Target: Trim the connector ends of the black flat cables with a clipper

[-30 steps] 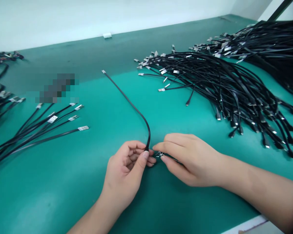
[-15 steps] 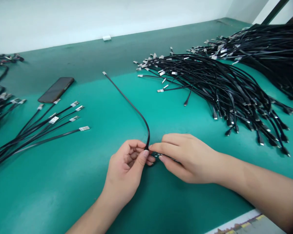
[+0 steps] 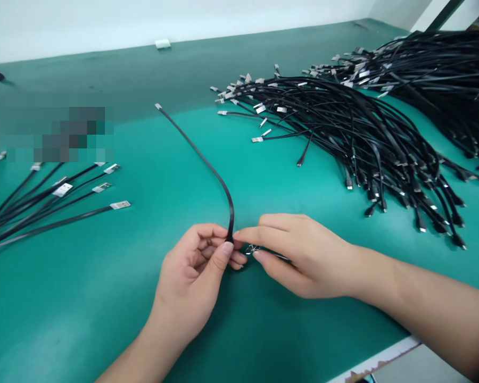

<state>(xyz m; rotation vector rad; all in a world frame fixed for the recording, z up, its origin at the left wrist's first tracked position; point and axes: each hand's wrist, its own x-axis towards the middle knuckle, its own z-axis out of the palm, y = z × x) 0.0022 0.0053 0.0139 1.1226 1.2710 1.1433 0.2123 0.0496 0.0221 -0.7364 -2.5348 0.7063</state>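
Note:
A single black USB cable (image 3: pixel 209 166) runs from my left hand to its silver plug, which lies on the green tabletop. My left hand (image 3: pixel 191 282) pinches the cable's near end between thumb and fingers, so the connector there is mostly hidden. Just to the right, my right hand (image 3: pixel 303 258) has its index fingertip against that end. A thin, shiny metal piece (image 3: pixel 252 249) shows between its index finger and thumb, with a slim length running under the palm. Its exact kind is unclear.
At the right lies a large bundle of black cables (image 3: pixel 343 117), with another pile (image 3: pixel 443 69) behind it. More cables (image 3: pixel 56 223) spread at the left, near a pixelated patch. A small white object (image 3: pixel 162 43) sits by the back wall. The green table (image 3: pixel 263 346) ends at lower right.
The view has shifted slightly, so the table items sit farther left and higher. Both hands keep nearly the same grip. The phone at the left is now masked by pixelation.

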